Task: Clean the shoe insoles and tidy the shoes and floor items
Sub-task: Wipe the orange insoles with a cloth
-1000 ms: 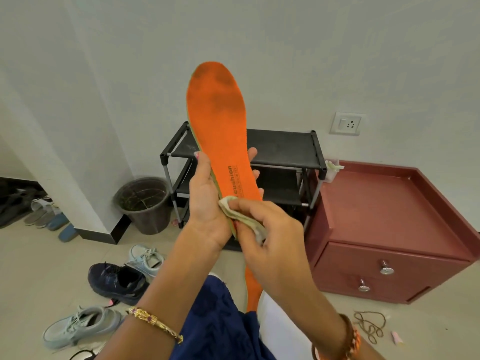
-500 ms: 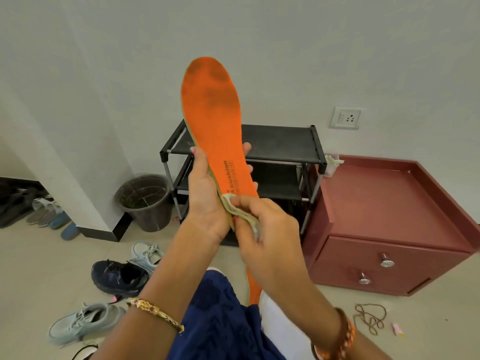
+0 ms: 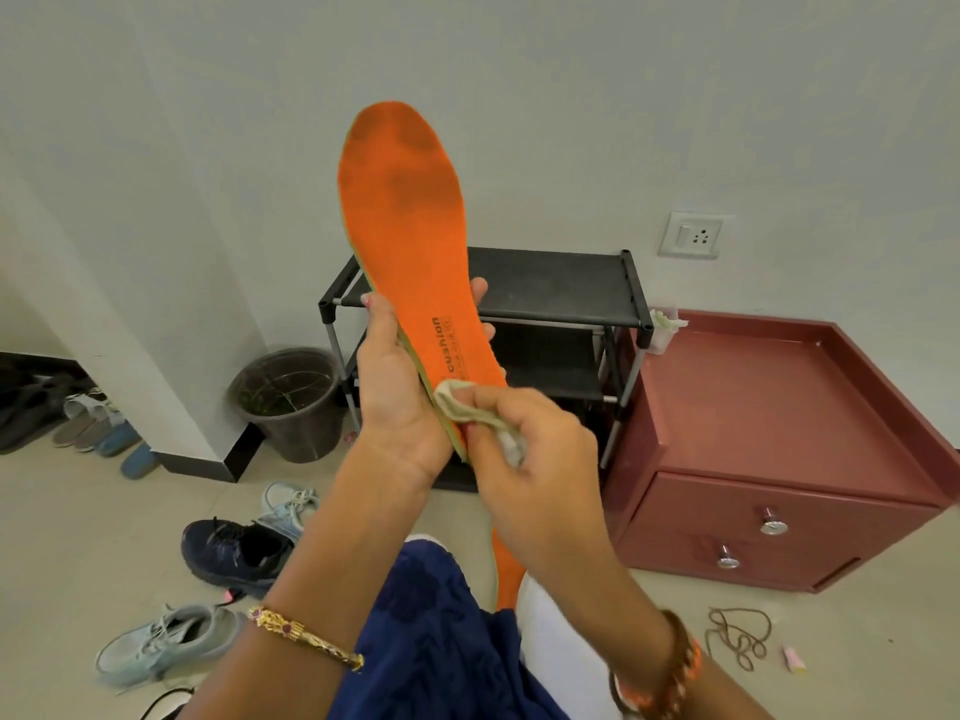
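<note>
Grey wall, shoe rack (image 3: 550, 283) behind | insole (image 3: 410, 262) stood upright, toe up, long axis vertical | left hand (image 3: 400, 387) clamped its middle | right hand (image 3: 535, 459) pinched cloth (image 3: 467, 407) against its lower face, dirty toe area above.

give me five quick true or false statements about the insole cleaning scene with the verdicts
1. The left hand holds the orange insole upright. True.
2. The right hand presses a cloth against the insole. True.
3. The toe end of the insole looks spotless. False: dark smudges show near its top.
4. The black shoe rack has shoes on its top shelf. False: the top shelf is bare; the navy shoe and grey shoe lie on the floor.
5. A dark bucket stands left of the rack. True.
</note>
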